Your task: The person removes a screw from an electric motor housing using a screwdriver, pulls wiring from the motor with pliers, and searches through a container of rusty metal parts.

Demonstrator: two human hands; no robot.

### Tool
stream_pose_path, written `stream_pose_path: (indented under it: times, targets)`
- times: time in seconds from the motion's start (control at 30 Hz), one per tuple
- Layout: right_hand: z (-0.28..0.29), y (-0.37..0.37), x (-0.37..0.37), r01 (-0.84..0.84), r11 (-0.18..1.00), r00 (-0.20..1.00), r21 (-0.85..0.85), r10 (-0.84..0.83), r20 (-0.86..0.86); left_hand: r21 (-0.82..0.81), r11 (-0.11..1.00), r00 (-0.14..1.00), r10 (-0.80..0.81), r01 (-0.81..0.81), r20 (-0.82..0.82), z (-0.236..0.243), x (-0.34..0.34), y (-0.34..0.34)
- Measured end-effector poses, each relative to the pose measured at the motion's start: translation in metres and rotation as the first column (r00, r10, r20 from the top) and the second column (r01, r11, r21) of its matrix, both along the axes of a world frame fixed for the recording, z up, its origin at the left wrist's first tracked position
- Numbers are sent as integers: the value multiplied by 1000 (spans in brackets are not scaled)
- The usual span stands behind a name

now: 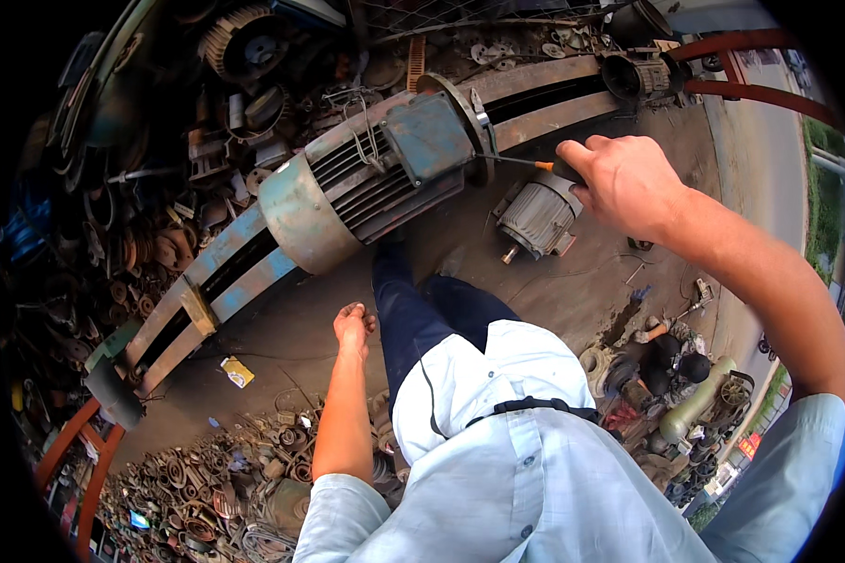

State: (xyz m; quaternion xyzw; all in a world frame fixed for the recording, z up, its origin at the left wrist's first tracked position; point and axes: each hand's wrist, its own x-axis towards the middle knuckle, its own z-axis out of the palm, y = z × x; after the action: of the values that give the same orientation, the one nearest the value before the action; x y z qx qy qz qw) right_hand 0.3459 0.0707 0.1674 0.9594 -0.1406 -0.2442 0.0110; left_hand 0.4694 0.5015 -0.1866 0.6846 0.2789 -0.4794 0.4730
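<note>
A large blue-grey electric motor [305, 220] lies across a long steel frame, its box-shaped terminal housing [432, 136] on the near upper side and a round flange [483, 164] at the right end. My right hand [624, 183] is closed round the handle of a screwdriver [544, 166], dark with an orange collar. Its thin shaft points left, and the tip ends by the flange and housing edge; whether it touches cannot be told. A slim silver piece [479, 105] stands against the flange. My left hand [352, 327] hangs low before the frame, fingers curled in, their contents hidden.
The blue-streaked steel frame [239, 291] rests on red legs [103, 469]. A smaller grey motor [539, 218] sits on the floor below my right hand. Scrap parts [207, 488] are heaped nearby, more behind the frame. A yellow packet [238, 372] lies on the ground.
</note>
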Motion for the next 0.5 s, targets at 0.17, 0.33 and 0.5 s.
stream_pose_path:
  times: [0.17, 0.33, 0.5]
  targets:
    - [-1, 1, 23, 197, 973, 958, 119, -165, -235, 36, 996, 997, 76, -76, -4, -3, -4, 47]
    - [-9, -7, 27, 808, 478, 579, 346, -753, -312, 50, 992, 992, 120, -117, -46, -9, -14, 55]
    - [1, 14, 34, -310, 949, 909, -58, 278, -309, -19, 997, 997, 74, -75, -24, 3, -8, 41]
